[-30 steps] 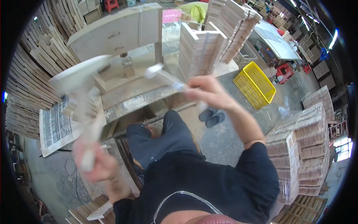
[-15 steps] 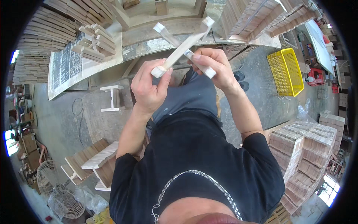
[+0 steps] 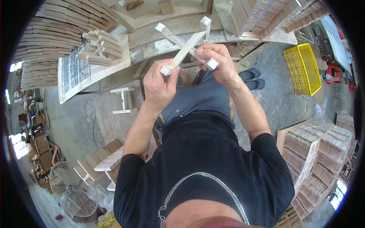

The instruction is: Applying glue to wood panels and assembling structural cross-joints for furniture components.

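Between my two hands I hold a pale wooden X-shaped frame, made of square bars crossing each other with short end pieces at the corners. My left hand is closed round the near left end, thumb along its side. On the near right arm of the cross, my right hand pinches the bar with thumb and fingers. The frame is held up above my lap, close to the workbench edge. A group of similar small wooden frames sits on the bench to the left.
Stacked wooden strips fill the far left, with more stacks at the far right. A yellow plastic crate stands on the floor at right. Wooden piles are near right; a fan is near left. Black slippers lie below the bench.
The view has shifted slightly, so most surroundings appear further right. The frame has turned a little in my hands; both hands keep their hold on it.
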